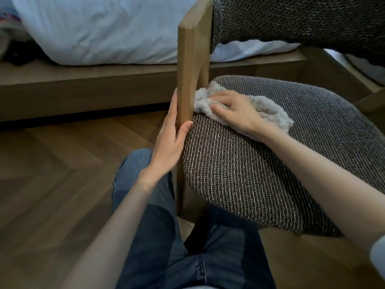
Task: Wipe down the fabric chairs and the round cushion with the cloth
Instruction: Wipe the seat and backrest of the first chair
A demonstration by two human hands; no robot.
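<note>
Soft, diffuse daylight in a wide-angle view. The brightest area is the white bedding (100,28) up and left of the wooden chair post (192,65), close to clipping, with faintly shaded folds. Left of the post, a dark shadow band runs under the bed frame (83,86); the floor (52,163) below it is dim and warm-toned. Right of the post, the weave of the seat (239,163) and the pile of the cloth (268,113) are rendered sharpest. Up and right of the post, the backrest (302,19) is smeared by blur. Straight lines bow toward the picture edges, and the post itself leans.
</note>
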